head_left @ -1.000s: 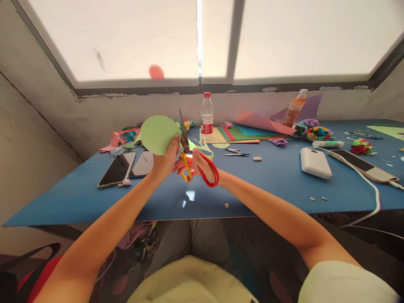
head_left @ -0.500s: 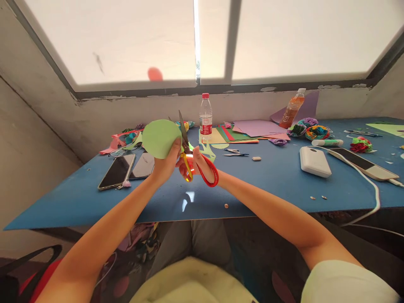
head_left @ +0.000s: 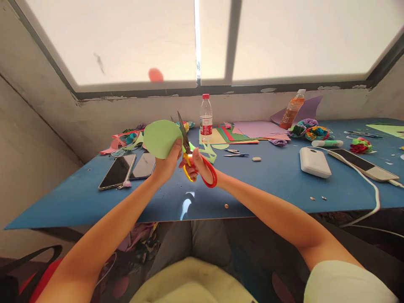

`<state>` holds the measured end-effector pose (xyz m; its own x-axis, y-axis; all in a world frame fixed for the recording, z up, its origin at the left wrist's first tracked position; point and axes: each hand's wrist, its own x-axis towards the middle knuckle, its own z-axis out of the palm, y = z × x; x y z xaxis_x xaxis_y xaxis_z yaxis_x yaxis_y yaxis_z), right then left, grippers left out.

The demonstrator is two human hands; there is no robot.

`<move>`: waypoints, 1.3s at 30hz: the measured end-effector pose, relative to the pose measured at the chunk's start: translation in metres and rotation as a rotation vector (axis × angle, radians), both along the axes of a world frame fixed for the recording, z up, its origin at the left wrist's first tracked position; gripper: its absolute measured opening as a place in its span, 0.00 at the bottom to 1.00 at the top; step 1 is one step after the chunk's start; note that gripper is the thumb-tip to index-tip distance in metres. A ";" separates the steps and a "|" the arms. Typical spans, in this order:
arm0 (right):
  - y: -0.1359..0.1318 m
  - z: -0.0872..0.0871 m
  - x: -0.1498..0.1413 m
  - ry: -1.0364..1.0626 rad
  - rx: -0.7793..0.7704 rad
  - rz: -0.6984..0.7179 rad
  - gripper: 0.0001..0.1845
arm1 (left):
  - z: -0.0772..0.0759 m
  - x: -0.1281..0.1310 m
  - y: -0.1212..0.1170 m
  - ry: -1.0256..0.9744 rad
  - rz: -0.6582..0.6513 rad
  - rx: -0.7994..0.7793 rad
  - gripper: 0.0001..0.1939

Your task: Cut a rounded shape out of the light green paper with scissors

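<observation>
Blue table [head_left: 271, 185] sits under a big window; both arms reach out over it; the left hand [head_left: 166, 164] pinches a green paper circle [head_left: 160, 138] held up; the right hand [head_left: 197, 166] grips the scissors [head_left: 194, 162], blades pointing up beside the paper's edge.

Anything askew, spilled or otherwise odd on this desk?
One thing: the orange drink bottle at the back right leans tilted against the wall, while the water bottle stands upright. Paper scraps litter the back left. The left hand holds a green disc, the right hand scissors.
</observation>
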<state>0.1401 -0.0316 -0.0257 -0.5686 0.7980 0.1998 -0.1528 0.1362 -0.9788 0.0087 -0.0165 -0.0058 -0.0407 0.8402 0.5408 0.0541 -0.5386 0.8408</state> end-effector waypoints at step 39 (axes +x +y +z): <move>0.079 0.021 0.129 -1.079 1.268 -1.096 0.33 | -0.004 -0.036 0.057 -0.276 -0.168 -0.700 0.09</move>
<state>0.2693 0.0472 -0.0049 -0.2755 0.5317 0.8008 0.9437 0.3081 0.1201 -0.0272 0.0408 -0.0100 0.0614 0.9895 -0.1307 -0.2429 0.1418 0.9596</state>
